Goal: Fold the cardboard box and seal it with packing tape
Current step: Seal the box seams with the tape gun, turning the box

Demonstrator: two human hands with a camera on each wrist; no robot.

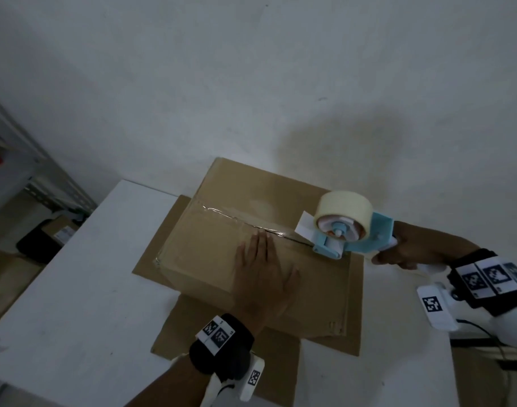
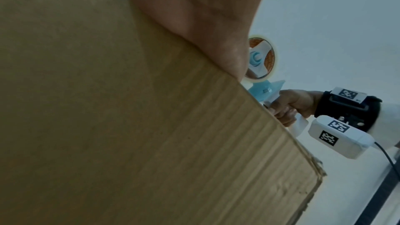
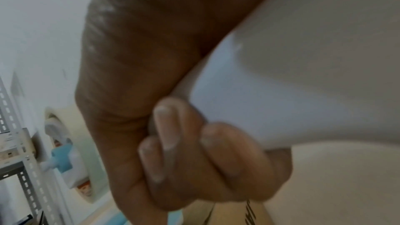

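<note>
A brown cardboard box point(image 1: 210, 251) stands on a white table point(image 1: 84, 283), its top flaps closed and clear tape point(image 1: 236, 220) running along the centre seam. My left hand point(image 1: 263, 277) lies flat on the box top, fingers straight, just beside the seam; its palm point(image 2: 201, 16) presses the cardboard point(image 2: 108, 109). My right hand point(image 1: 413, 251) grips the white handle of a light blue tape dispenser point(image 1: 348, 233) carrying a cream tape roll point(image 1: 342, 207). The dispenser's front end touches the seam near the box's right side. In the right wrist view my fingers point(image 3: 194, 151) curl round the handle point(image 3: 281, 74).
The box's lower flaps point(image 1: 280, 356) lie spread flat on the table around it. A metal shelf rack point(image 1: 31, 171) stands at the left, with a dark box point(image 1: 42, 236) on the floor below. A plain wall point(image 1: 251, 83) rises behind the table.
</note>
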